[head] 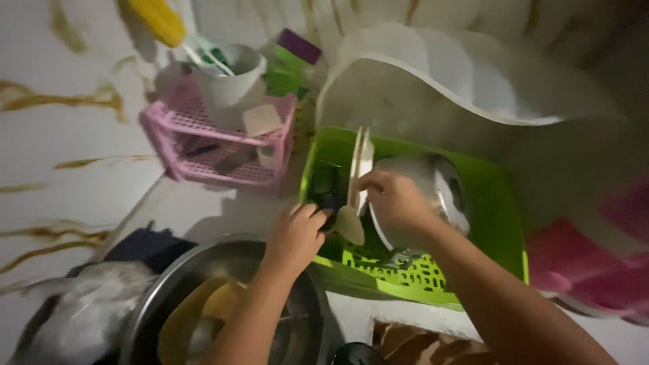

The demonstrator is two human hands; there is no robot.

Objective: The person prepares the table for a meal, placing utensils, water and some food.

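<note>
White surface, green dish rack point(503, 216) | our right hand point(395, 199) pinches white spatula point(356, 189) | left hand point(297, 233) grips dark item point(328, 192) beside it.

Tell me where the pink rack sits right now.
In the head view the pink rack stands upper left against the wall, just left of the green basket that both hands reach into, with a white cup on top of it.

I observe a pale flat utensil point(357, 177) standing upright (slightly tilted), pinched under my right hand point(395, 199), just right of my left hand point(297, 233).
</note>
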